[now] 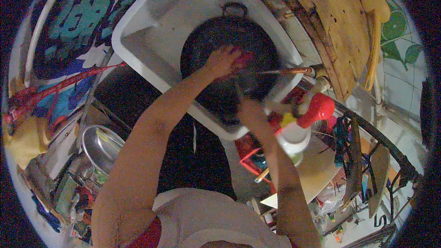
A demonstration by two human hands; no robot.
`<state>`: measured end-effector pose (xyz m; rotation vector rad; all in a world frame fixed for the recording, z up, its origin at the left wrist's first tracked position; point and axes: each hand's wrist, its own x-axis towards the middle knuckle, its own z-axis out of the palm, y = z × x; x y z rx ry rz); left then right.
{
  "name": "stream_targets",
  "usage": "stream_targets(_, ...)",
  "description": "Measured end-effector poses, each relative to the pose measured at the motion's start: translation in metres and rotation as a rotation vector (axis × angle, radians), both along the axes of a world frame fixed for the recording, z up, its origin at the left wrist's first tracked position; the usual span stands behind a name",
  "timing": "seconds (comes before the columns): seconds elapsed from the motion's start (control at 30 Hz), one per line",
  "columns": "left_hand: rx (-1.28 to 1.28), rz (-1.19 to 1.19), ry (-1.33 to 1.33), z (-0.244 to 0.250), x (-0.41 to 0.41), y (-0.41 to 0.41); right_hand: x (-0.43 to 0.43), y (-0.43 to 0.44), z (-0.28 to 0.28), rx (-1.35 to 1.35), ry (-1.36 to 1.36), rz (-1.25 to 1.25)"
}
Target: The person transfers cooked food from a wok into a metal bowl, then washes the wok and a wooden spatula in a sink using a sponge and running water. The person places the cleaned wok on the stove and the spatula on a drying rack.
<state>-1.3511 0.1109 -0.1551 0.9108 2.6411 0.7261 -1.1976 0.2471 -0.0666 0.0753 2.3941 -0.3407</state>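
Observation:
A large dark wok (203, 38) with a loop handle (235, 9) at its far side lies inside a white plastic tub (151, 17). Over the wok's inside, my left hand (224, 60) has its fingers on a reddish-pink thing (245, 58), probably a scrubbing pad or cloth. Motion blurs my right hand (253, 110), which is at the near right part of the wok; its fingers and any grip are not clear. From the right, a thin copper-coloured rod or pipe (293, 71) reaches across the tub's rim towards the wok.
A red plastic vessel (317, 109) and a white container (294, 139) stand right of the tub. A wooden board (330, 17) and a yellow ladle-shaped utensil (373, 38) are farther right. At left are a shiny metal bowl (100, 146) and a red strap (75, 79).

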Motion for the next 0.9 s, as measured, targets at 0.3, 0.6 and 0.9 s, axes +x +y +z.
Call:
stream_targets(0.3,0.433,0.415,-0.47,-0.046,0.007,-0.022,0.013,0.005,-0.011,-0.46,-0.143,-0.11)
stream_targets(0.6,0.069,0.519,-0.555,-0.041,0.009,-0.017,0.012,-0.043,-0.045,0.074,-0.163,-0.12)
stream_targets(0.9,0.876,1.27,-0.531,-0.11,0.038,0.026,0.0,-0.059,-0.097,-1.01,-0.2,-1.184)
